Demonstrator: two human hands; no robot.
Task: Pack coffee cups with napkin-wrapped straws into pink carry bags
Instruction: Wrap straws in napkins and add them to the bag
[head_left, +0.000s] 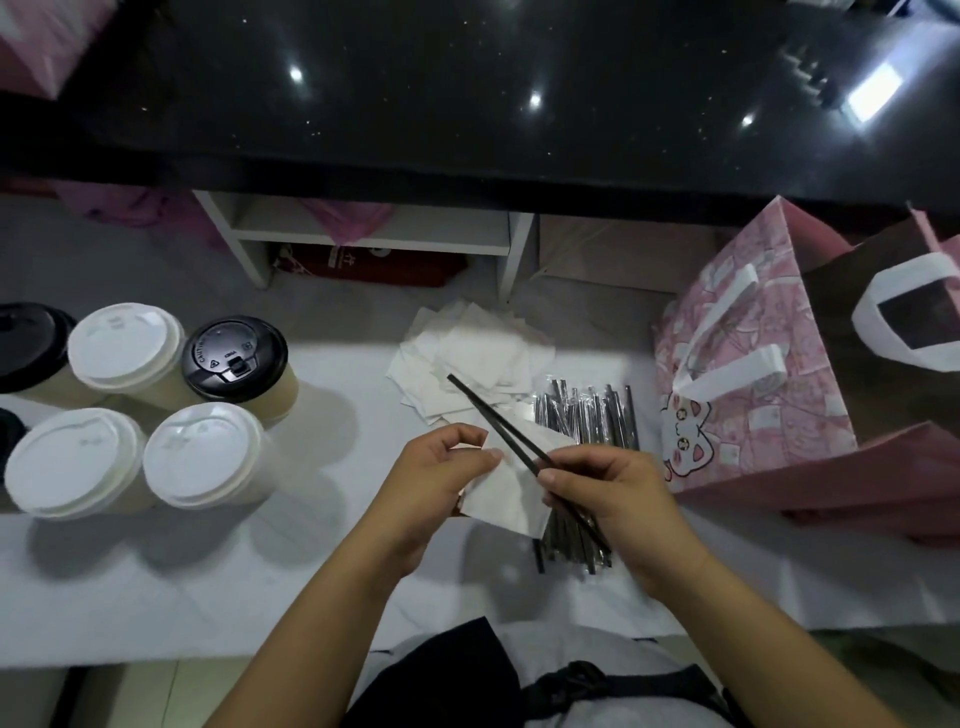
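My left hand (434, 480) pinches a white napkin (511, 493) above the white table (208, 582). My right hand (618, 499) grips a black straw (493, 421) that lies slanted across that napkin, its tip pointing up-left. A bundle of wrapped black straws (592, 415) lies just behind my hands, beside a loose pile of white napkins (467, 358). Several lidded coffee cups stand at the left, one with a black lid (234, 358), others with white lids (202, 454). A pink cat-print carry bag (748, 384) stands open at the right.
A second pink bag (878, 478) lies beside the first, near a brown bag with white handles (914, 317). A black glossy counter (467, 93) runs across the back, with a white shelf (363, 228) under it. More pink bags sit at the far left.
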